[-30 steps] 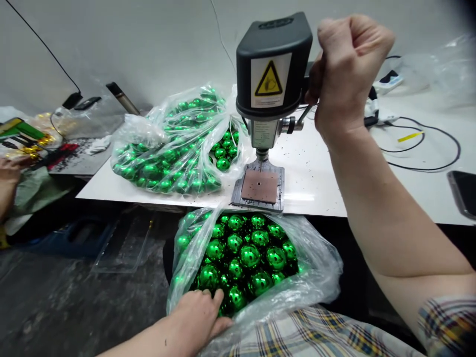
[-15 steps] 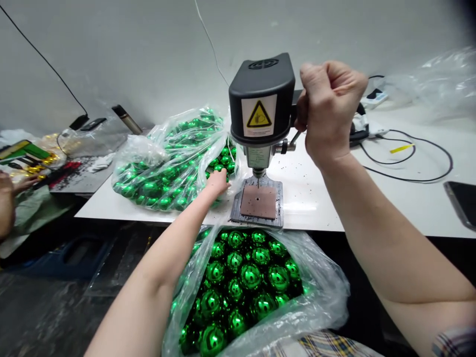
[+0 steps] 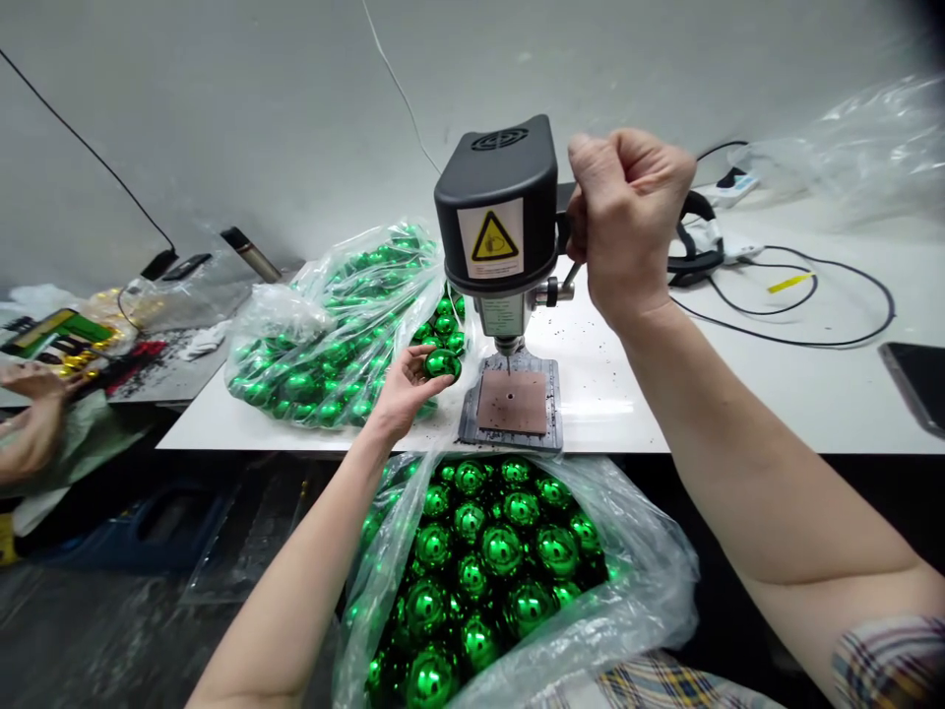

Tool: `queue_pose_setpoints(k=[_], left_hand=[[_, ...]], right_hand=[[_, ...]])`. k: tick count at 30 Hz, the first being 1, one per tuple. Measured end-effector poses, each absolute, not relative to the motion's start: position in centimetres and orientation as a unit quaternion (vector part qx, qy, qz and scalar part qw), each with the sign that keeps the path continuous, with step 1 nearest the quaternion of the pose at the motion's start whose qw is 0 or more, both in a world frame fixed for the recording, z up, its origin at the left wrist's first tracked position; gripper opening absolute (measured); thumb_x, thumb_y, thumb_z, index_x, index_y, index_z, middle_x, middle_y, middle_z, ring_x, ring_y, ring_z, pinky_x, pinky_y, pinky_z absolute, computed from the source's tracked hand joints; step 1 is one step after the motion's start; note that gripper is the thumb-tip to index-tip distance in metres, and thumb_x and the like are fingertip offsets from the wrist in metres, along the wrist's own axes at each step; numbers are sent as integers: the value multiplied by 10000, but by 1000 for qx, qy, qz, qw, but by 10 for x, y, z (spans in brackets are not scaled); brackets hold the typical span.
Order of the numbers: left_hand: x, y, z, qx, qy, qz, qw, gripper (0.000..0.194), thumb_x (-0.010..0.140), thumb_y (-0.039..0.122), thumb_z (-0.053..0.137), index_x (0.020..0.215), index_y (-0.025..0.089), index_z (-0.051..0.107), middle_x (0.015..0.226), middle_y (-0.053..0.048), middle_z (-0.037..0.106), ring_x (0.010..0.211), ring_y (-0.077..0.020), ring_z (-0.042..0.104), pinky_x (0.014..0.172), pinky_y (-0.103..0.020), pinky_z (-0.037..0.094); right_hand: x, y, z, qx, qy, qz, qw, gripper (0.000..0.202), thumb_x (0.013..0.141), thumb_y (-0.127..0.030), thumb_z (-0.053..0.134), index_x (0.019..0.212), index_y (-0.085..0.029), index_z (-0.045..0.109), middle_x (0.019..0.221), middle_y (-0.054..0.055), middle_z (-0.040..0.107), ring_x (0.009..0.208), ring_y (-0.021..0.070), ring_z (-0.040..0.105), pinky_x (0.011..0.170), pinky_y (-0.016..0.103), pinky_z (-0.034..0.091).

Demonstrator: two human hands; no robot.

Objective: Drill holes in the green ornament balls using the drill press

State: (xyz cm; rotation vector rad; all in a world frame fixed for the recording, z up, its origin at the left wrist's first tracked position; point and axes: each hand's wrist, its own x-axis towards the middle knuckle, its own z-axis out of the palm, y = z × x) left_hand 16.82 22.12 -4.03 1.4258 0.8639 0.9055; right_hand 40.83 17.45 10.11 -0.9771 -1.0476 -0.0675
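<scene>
My left hand (image 3: 410, 389) grips a shiny green bauble (image 3: 442, 365) between thumb and fingers, just left of the drill press. A fist is what my right hand (image 3: 627, 217) makes, wrapped round the feed lever (image 3: 570, 280) on the side of the black drill press (image 3: 498, 217). Below its thin bit lies a brown square pad (image 3: 512, 402) with a small central hole, on the grey metal base (image 3: 552, 433). Behind my left hand a clear plastic bag of green baubles (image 3: 310, 379) rests on the table. Another open bag of green baubles (image 3: 502, 551) sits at my lap.
The white table (image 3: 612, 423) carries dark shavings around the base. To the right lie a black cable (image 3: 812, 342), a headset-like black ring (image 3: 698, 246) and a phone (image 3: 915, 384). At far left, another person's hand (image 3: 33, 379) is near gold baubles (image 3: 81, 364).
My left hand has drawn back from the bag's opening, and a green bauble now shows in its fingers. My right hand stays at the lever. The view has shifted slightly.
</scene>
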Motion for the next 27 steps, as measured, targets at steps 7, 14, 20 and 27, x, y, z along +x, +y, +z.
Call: queue_pose_setpoints(k=[7, 14, 20, 27], left_hand=[[165, 190, -36, 489, 363, 344, 715, 518, 688, 278, 784, 1176, 195, 632, 1107, -92, 704, 956, -196, 679, 882, -358, 556], [168, 166, -31, 412, 345, 274, 798, 315, 843, 420, 632, 1033, 170, 658, 1031, -117, 733, 820, -196, 689, 763, -349, 582], [174, 140, -10, 345, 316, 247, 849, 315, 855, 346, 650, 1084, 129, 661, 1016, -126, 746, 835, -182, 702, 780, -292, 568], [182, 117, -2, 310, 293, 239, 872, 350, 819, 323, 701, 1095, 111, 666, 974, -130, 751, 789, -190, 706, 741, -277, 570]], right_hand=[[410, 177, 100, -456, -476, -37, 751, 640, 826, -713, 587, 520, -260, 254, 487, -30, 303, 474, 114, 268, 413, 325, 215], [428, 197, 105, -513, -466, 56, 719, 563, 927, -514, 604, 572, -260, 248, 513, -54, 308, 523, 101, 263, 459, 285, 306], [429, 185, 114, -561, -490, 67, 664, 433, 997, -526, 443, 706, -237, 303, 639, -48, 370, 604, 86, 418, 605, 239, 422], [400, 94, 78, -475, -569, -193, 643, 159, 1014, -308, 464, 909, -203, 520, 872, 34, 556, 865, 163, 539, 803, 354, 492]])
